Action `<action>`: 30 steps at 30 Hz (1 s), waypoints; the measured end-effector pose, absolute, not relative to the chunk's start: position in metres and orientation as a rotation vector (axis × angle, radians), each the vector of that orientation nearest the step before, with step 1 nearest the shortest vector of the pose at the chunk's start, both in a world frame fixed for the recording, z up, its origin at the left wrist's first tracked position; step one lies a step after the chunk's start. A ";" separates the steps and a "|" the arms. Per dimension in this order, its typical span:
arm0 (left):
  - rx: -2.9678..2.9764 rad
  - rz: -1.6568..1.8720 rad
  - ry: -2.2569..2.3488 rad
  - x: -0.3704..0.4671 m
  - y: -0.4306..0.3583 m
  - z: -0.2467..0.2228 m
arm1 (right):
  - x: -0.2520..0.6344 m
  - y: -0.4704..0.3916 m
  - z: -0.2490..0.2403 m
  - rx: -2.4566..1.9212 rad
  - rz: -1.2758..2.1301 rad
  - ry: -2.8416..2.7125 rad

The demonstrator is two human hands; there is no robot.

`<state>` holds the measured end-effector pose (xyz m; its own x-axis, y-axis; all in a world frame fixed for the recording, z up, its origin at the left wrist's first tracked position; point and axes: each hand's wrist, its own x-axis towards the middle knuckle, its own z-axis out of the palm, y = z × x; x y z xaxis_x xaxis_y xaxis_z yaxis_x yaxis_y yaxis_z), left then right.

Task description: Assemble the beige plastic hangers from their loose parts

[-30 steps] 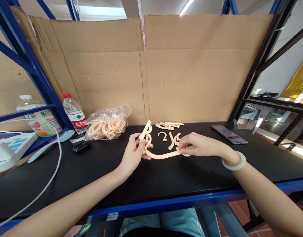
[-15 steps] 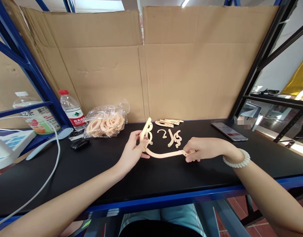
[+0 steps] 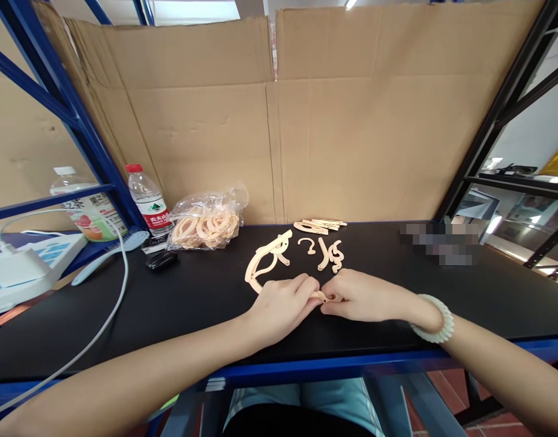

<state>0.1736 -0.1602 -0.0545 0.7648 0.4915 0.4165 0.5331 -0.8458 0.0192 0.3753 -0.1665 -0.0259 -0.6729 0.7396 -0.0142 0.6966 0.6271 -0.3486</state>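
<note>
1. Compared with half a second ago, my left hand (image 3: 285,305) is over beside my right hand (image 3: 363,297); the jointed wooden assembly (image 3: 274,244) now appears to lie on the bench (image 3: 192,297).
2. Both hands pinch its near end, fingers curled nearly closed, apparently steadying the joint between them.
3. Loose curved wooden pieces (image 3: 325,254) lie just beyond, probably for easy reach.

Cardboard panels (image 3: 192,139) back a black tabletop (image 3: 206,285), blue metal framing (image 3: 72,121) at left, red floor tiles (image 3: 449,391) below.
</note>
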 end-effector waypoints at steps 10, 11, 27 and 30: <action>-2.799 -0.453 -0.942 0.169 -0.148 -0.054 | 0.357 -0.178 -0.046 -1.219 -0.546 -2.694; -2.804 -0.433 -0.950 0.169 -0.148 -0.053 | 0.356 -0.177 -0.049 -1.221 -0.629 -2.683; -2.874 -0.537 -0.654 0.159 -0.149 -0.048 | 0.411 -0.140 -0.004 -0.989 0.338 -2.598; -2.858 -0.524 -0.599 0.160 -0.150 -0.050 | 0.427 -0.121 -0.006 -1.005 0.094 -2.486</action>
<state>0.1600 -0.1505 -0.0495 0.8572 0.3554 0.3728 0.4169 -0.9038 -0.0968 0.4268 -0.1212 -0.0057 -0.6308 0.6739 0.3846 0.6429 0.7314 -0.2272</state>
